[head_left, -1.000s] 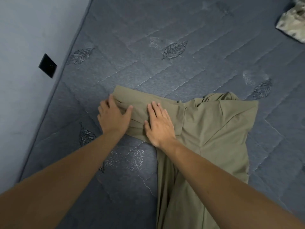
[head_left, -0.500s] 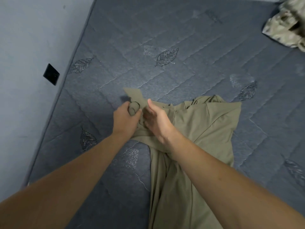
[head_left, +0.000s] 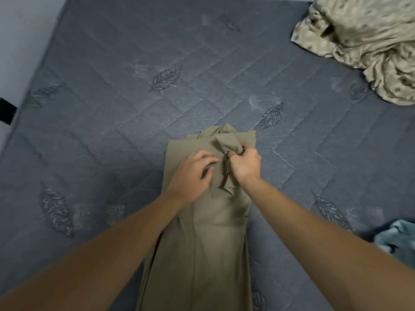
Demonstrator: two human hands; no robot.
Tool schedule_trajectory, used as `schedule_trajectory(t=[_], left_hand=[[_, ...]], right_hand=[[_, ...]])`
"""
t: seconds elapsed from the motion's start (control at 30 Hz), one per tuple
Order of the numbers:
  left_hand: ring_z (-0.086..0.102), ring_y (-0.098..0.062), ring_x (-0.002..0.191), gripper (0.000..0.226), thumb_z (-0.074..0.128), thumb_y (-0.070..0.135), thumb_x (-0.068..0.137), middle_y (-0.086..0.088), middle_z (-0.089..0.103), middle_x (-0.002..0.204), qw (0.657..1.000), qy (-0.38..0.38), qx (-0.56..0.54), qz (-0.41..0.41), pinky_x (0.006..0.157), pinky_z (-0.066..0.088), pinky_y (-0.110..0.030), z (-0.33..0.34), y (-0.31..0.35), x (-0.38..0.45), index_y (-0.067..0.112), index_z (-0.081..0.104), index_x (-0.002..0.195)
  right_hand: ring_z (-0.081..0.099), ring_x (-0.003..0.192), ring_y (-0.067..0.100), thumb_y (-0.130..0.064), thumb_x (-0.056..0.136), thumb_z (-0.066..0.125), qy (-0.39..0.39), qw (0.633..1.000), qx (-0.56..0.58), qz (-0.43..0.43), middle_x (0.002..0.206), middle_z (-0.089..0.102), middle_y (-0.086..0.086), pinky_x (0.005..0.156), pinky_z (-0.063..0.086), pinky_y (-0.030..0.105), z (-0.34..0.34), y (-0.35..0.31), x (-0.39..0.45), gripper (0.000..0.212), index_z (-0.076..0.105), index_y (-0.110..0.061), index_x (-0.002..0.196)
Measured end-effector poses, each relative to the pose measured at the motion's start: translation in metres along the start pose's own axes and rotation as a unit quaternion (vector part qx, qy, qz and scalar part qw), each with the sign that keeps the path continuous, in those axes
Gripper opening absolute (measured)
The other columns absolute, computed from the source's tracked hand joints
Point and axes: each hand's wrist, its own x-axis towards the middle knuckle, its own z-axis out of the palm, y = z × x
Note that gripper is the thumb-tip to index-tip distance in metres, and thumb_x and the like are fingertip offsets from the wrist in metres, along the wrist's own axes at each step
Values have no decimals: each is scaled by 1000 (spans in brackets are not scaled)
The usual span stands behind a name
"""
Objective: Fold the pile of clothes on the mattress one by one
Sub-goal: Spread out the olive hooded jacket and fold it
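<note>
Olive garment (head_left: 202,243) lies lengthwise on the grey mattress (head_left: 112,131), folded into a narrow strip running from the lower edge of view up to mid-frame. Right hand (head_left: 246,163) clenched round a bunched wad of the cloth near the top end. Left hand (head_left: 190,176) rests on the garment just beside it, fingers bent; whether they pinch fabric is hard to tell. Patterned beige cloth (head_left: 363,41) heaped at the far right corner. Blue cloth (head_left: 397,241) at the right edge, well apart.
</note>
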Motion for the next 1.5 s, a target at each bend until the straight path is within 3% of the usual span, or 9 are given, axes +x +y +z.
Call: schedule_trajectory(t=[0.13, 0.27, 0.43, 0.63, 0.73, 0.9, 1.07, 1.33, 1.5], left_hand=[[29, -29, 154, 64, 62, 49, 97, -5, 31, 167, 984, -102, 146, -3, 124, 28, -51, 34, -16, 12, 32, 43, 156], [-3, -20, 161, 79, 29, 75, 92, 2, 1, 175, 954, -167, 250, 14, 128, 9, -57, 50, -39, 14, 38, 25, 162], [-4, -22, 161, 76, 24, 73, 100, -2, 0, 175, 939, -113, 321, 46, 129, 7, -50, 60, -71, 6, 37, 8, 166], [8, -31, 160, 68, 25, 62, 105, -7, 9, 174, 945, -82, 317, -9, 129, 11, -49, 53, -65, -34, 34, 15, 165], [10, -34, 159, 67, 34, 55, 106, -9, 10, 173, 944, -104, 310, -52, 129, 13, -51, 37, -51, -93, 31, 17, 166], [-3, -31, 160, 70, 44, 50, 105, -6, -3, 174, 937, -165, 272, -146, 128, 18, -52, 27, -31, -221, 33, 12, 166], [-5, -25, 160, 75, 48, 48, 105, 0, -8, 173, 949, -129, 177, -226, 127, 19, -44, 46, -14, -322, 39, 4, 165], [18, -19, 154, 81, 72, 21, 96, 6, 13, 170, 967, -37, 35, -250, 123, 22, -32, 68, 20, -435, 25, 27, 163], [49, -16, 119, 75, 82, 22, 88, -6, 46, 139, 882, 102, -137, -439, 102, 41, -28, 64, 32, -458, 12, 41, 150]], right_hand=[[46, 121, 35, -12, 75, 63, 107, 931, -282, -205, 134, 48, 13, 96, 46, 48, -25, 33, 3, 62, 49, -12, 135], [32, 150, 28, -23, 91, 50, 1, 840, -345, -418, 163, 34, 9, 124, 25, 46, -15, 67, 18, 68, 37, -13, 157], [-3, 161, 21, -45, 109, 25, -43, 810, -452, -372, 175, 3, 5, 128, 7, 52, 4, 120, 43, 64, 12, -20, 167], [2, 161, 27, -36, 101, 37, -19, 841, -386, -379, 174, 11, 8, 129, 8, 55, 6, 119, 17, 67, 22, -17, 164], [3, 161, 25, -31, 99, 43, -106, 830, -363, -410, 174, 12, 5, 129, 7, 52, -2, 135, -37, 69, 24, -19, 164], [-2, 161, 22, -31, 101, 45, -209, 825, -386, -355, 175, 2, 1, 128, 13, 51, -8, 194, -142, 71, 18, -21, 166], [-6, 161, 22, -26, 104, 45, -179, 874, -340, -298, 175, 2, 0, 131, 9, 42, -16, 244, -206, 66, 21, -22, 165], [46, 129, 30, -3, 91, 68, -94, 972, -185, -114, 145, 39, 11, 116, 38, 43, -38, 294, -315, 78, 36, -21, 159], [64, 114, 27, -22, 85, 85, -106, 988, -27, 109, 124, 67, 4, 102, 50, 43, -32, 298, -353, 60, 49, -13, 133]])
